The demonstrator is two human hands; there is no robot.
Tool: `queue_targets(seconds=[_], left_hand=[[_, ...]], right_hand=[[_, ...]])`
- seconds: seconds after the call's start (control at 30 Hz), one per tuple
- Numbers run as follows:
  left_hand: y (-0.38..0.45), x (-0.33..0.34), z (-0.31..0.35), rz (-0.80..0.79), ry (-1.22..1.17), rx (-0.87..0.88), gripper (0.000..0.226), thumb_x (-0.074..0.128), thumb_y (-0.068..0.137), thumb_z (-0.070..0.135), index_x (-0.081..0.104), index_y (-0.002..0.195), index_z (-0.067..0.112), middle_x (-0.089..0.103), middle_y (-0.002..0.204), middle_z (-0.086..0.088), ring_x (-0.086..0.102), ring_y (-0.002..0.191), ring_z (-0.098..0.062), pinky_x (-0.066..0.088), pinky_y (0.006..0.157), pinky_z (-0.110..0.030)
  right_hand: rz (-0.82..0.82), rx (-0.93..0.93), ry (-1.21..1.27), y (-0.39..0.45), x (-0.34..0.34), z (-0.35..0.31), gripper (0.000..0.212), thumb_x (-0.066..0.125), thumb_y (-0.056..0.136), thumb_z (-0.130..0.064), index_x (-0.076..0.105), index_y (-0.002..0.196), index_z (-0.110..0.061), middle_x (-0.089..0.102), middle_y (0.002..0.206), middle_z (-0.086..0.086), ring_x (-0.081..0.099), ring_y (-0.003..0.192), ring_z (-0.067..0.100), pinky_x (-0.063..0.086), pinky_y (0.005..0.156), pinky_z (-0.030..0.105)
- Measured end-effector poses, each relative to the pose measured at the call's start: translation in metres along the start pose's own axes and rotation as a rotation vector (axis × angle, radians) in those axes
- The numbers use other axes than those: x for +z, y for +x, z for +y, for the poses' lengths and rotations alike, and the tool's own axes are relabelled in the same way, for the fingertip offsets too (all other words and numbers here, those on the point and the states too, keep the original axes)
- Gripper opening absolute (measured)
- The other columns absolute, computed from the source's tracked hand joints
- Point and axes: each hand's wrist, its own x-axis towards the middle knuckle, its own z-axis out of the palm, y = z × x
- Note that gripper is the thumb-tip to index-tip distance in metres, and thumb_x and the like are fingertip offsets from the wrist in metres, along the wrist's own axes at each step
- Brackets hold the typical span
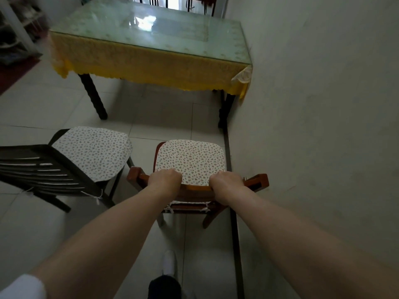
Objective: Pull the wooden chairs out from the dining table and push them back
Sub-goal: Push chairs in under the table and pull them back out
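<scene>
left hand (165,179), right hand (226,182) both gripping reddish chair (255,182) backrest, clear of table (151,63).

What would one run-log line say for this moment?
left hand: gripping backrest | right hand: gripping backrest | brown chair: clear of table | dark chair: also out

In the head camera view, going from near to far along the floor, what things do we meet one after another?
White shoe → reddish wooden chair, held at its top rail by left hand and right hand → open tiled floor → dining table with yellow cloth → dark chairs behind it.
</scene>
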Motion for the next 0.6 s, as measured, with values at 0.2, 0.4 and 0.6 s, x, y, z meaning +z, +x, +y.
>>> queue_targets(seconds=[0.2, 0.4, 0.6], left_hand=[[-0.009, 0.008, -0.001, -0.007, 0.008, 0.0, 0.023, 0.055, 0.09, 0.003, 0.061, 0.109, 0.014, 0.059, 0.108, -0.007, 0.06, 0.096, -0.026, 0.044, 0.067, -0.035], [-0.004, 0.008, -0.003, -0.043, -0.016, -0.003, 0.026, 0.058, 0.089, 0.005, 0.06, 0.112, 0.017, 0.058, 0.106, -0.005, 0.06, 0.094, -0.024, 0.045, 0.067, -0.034], [0.0, 0.009, -0.004, -0.08, -0.03, 0.016, 0.02, 0.06, 0.09, 0.012, 0.062, 0.109, 0.016, 0.054, 0.097, -0.002, 0.056, 0.085, -0.021, 0.046, 0.066, -0.033]], right_hand=[[-0.003, -0.013, -0.012, -0.01, 0.005, -0.005, 0.029, 0.064, 0.085, -0.014, 0.057, 0.113, -0.016, 0.059, 0.106, 0.007, 0.059, 0.093, 0.026, 0.05, 0.074, 0.037], [-0.058, -0.02, 0.001, -0.007, 0.001, -0.003, 0.03, 0.063, 0.085, -0.011, 0.058, 0.114, -0.016, 0.058, 0.109, 0.007, 0.058, 0.096, 0.026, 0.051, 0.077, 0.037], [-0.164, -0.053, 0.044, -0.005, -0.006, 0.0, 0.031, 0.065, 0.085, -0.018, 0.059, 0.116, -0.015, 0.058, 0.108, 0.006, 0.057, 0.092, 0.024, 0.047, 0.07, 0.033]])
